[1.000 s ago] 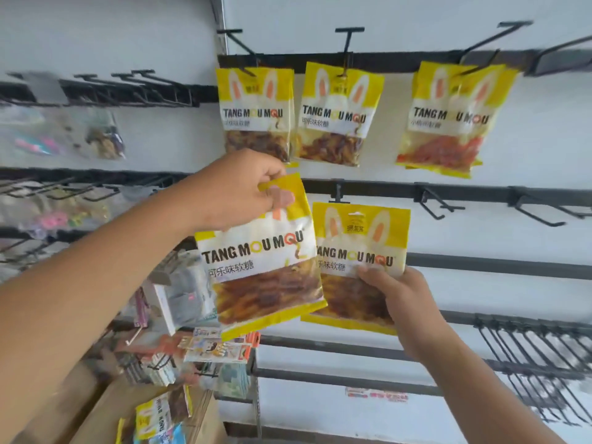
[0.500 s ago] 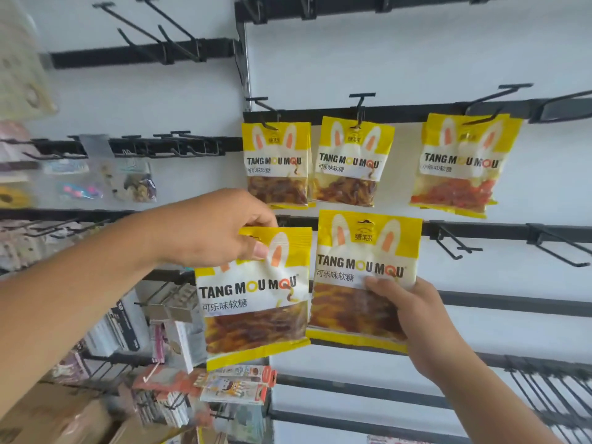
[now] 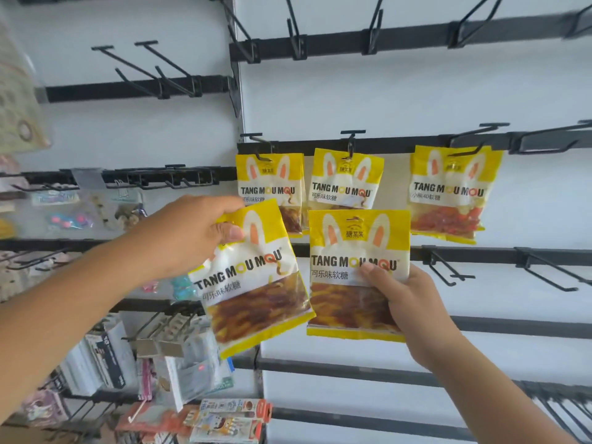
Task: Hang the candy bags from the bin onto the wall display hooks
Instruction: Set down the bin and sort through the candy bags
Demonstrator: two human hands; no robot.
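Rising since a second ago, both bags now near the hung row. Left hand (image 3: 189,238) pinches a tilted bag (image 3: 253,280); right hand (image 3: 407,302) grips another (image 3: 355,251) at 6 o'clock below a hook (image 3: 351,142), hanging imminent.

Glossy plastic-film candy bags (image 3: 358,274), matt black metal hooks (image 3: 448,270), smooth white wall panel (image 3: 352,100).

A white wall panel (image 3: 400,100) carries horizontal black rails (image 3: 416,36); a metal upright strip (image 3: 238,91) divides it from the left panel (image 3: 128,136); light is bright and even.
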